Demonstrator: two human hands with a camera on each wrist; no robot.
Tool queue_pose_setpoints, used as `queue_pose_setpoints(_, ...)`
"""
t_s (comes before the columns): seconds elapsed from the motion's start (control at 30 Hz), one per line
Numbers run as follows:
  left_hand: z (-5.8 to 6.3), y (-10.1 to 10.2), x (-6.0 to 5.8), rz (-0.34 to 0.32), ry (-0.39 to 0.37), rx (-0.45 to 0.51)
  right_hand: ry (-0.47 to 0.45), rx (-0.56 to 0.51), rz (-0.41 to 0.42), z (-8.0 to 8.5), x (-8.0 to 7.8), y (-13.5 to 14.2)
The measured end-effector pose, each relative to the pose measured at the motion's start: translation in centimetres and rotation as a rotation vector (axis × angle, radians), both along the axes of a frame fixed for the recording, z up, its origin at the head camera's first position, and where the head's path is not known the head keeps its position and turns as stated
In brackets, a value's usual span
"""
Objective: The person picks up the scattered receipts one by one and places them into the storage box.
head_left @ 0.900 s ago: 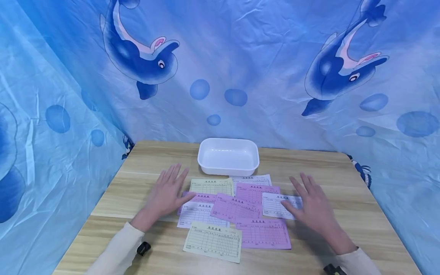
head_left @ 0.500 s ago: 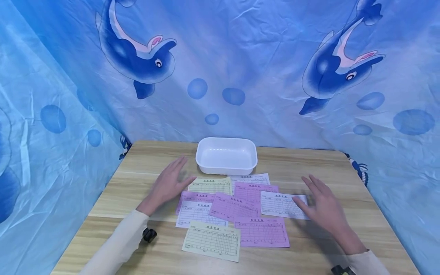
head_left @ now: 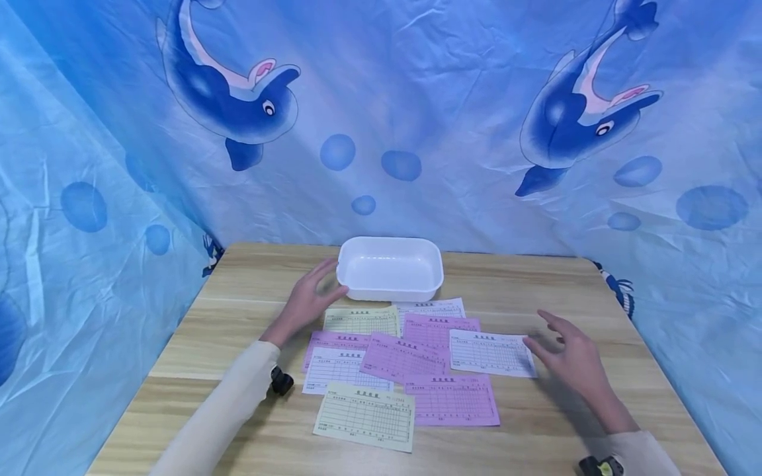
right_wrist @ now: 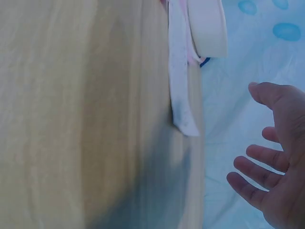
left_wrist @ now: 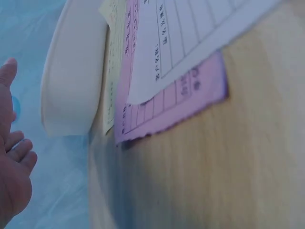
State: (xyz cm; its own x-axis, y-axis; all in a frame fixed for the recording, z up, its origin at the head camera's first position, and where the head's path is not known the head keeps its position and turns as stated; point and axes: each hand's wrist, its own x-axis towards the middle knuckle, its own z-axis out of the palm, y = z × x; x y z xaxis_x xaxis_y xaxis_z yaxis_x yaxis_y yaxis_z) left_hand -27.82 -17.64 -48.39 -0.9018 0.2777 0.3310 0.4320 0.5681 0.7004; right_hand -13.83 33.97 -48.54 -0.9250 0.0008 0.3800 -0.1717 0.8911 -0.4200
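Observation:
My left hand (head_left: 306, 297) is at the left end of a white plastic tub (head_left: 389, 294), thumb and fingers spread apart near its rim. In the left wrist view the tub's side (left_wrist: 74, 71) shows beyond that hand's fingers. My right hand (head_left: 571, 357) hovers by the right edge of a white printed form (head_left: 493, 354), fingers apart and holding nothing. Several printed slips overlap in front of the tub: a yellow slip (head_left: 364, 416) nearest, a pink slip (head_left: 455, 400), another pink slip (head_left: 405, 357) in the middle, and a white slip (head_left: 345, 370) at left.
The slips lie on a wood-grain table (head_left: 595, 291). A blue curtain (head_left: 464, 132) printed with dolphins hangs behind and beside it. Dark wrist devices, such as the left one (head_left: 282, 381), sit at both sleeves.
My left hand has moved up and right to the tub's left side. My right hand has drawn right, off the white form. The slips and tub stay in place.

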Motion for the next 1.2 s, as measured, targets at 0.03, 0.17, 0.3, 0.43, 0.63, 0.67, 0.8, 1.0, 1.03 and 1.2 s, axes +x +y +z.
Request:
queue_pose_setpoints(0.03, -0.2, 0.1, -0.2, -0.004, -0.011, 0.012, -0.025, -0.016, -0.008, -0.1, 0.0, 0.2)
queue_pose_setpoints(0.17, -0.9, 0.5, -1.0, -0.003, -0.067, 0.074, -0.123, -0.064, -0.024, -0.5, 0.0, 0.6)
queue_pose_setpoints(0.3, -1.4, 0.7, -1.4, 0.002, -0.119, 0.143, -0.211, -0.117, -0.026, -1.0, 0.0, 0.5)
queue_pose_setpoints(0.43, -1.5, 1.0, -1.7, 0.000, -0.158, 0.177, -0.260, -0.144, -0.031, -1.5, -0.2, 0.4)
queue_pose_setpoints(0.63, -1.4, 1.3, -2.1, 0.013, -0.192, 0.181, -0.288, -0.153, -0.031, -2.3, -0.5, 0.5)
queue_pose_setpoints(0.67, -1.4, 1.3, -2.1, 0.013, -0.196, 0.178, -0.289, -0.154, -0.029, -2.5, -0.6, 0.6)
queue_pose_setpoints(0.8, -1.5, 1.3, -2.3, 0.016, -0.205, 0.166, -0.287, -0.149, -0.019, -3.0, -0.9, 0.7)
queue_pose_setpoints(1.0, -1.3, 1.2, -2.4, 0.004, -0.217, 0.159, -0.296, -0.155, -0.027, -3.3, -1.4, 0.5)
queue_pose_setpoints(1.03, -1.3, 1.3, -2.4, 0.004, -0.219, 0.158, -0.297, -0.154, -0.032, -3.3, -1.5, 0.4)
queue_pose_setpoints(1.2, -1.2, 1.3, -2.3, 0.008, -0.232, 0.164, -0.305, -0.153, -0.046, -3.4, -1.8, 0.4)
